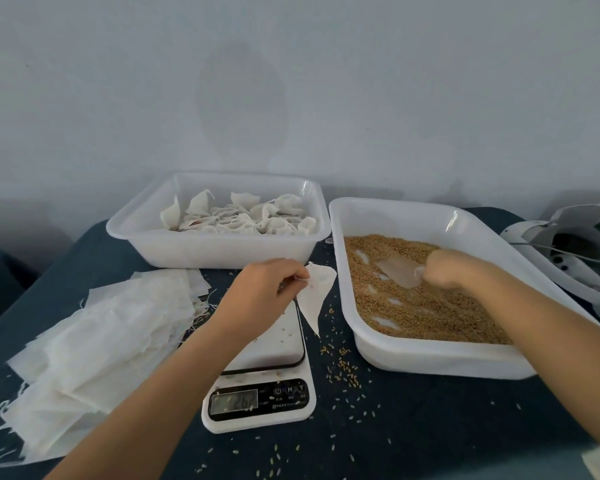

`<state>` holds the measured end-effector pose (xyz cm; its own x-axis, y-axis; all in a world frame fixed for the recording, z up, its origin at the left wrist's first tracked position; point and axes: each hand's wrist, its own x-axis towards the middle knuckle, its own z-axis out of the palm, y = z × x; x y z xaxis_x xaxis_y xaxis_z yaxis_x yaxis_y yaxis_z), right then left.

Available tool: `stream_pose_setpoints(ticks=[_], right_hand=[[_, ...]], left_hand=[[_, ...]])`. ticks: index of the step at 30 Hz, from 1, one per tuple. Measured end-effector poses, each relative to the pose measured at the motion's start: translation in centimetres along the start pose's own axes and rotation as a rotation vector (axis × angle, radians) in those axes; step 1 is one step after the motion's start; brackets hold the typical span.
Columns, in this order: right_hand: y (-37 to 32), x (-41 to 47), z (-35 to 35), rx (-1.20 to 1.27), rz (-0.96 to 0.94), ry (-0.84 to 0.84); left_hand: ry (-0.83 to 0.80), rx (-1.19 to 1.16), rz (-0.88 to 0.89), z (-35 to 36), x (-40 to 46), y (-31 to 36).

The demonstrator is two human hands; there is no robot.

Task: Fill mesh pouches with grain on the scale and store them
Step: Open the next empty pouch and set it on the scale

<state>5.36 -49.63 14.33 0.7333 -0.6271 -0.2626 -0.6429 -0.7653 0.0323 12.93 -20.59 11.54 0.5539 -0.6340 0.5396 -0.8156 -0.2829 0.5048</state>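
An empty mesh pouch (315, 295) is pinched at its top edge by the left hand (257, 293), whose fingers are curled together on the fabric and its string; the pouch hangs tilted, its lower point just above the right edge of the scale (261, 375). The scale stands on the dark counter (413, 427) between a stack of empty pouches (94, 344) on the left and a white tray (440, 362) of grain (423, 306) on the right. A clear scoop (400, 273) is gripped by the right hand (447, 270), the fingers clamped round its handle, and its blade lies in the grain. Behind the scale, a second white tray (219, 247) holds filled pouches (239, 216). Loose grains (342, 368) are scattered over the counter and the scale's plate. The digits on the display cannot be read with certainty.
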Motion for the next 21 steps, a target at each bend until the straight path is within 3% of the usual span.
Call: stream_pose_setpoints(ticks=[10, 15, 21], right_hand=[[-2.3, 2.3, -3.5, -0.042, 0.069, -0.043], [-3.2, 4.0, -2.5, -0.114, 0.007, -0.11], [-3.1, 6.8, 0.3, 0.077, -0.017, 0.066]], left_hand=[[0.029, 0.009, -0.045, -0.5, 0.9, -1.3], [0.031, -0.008, -0.019, -0.6, 1.5, -1.7], [0.01, -0.006, -0.01, -0.6, 1.5, -1.9]])
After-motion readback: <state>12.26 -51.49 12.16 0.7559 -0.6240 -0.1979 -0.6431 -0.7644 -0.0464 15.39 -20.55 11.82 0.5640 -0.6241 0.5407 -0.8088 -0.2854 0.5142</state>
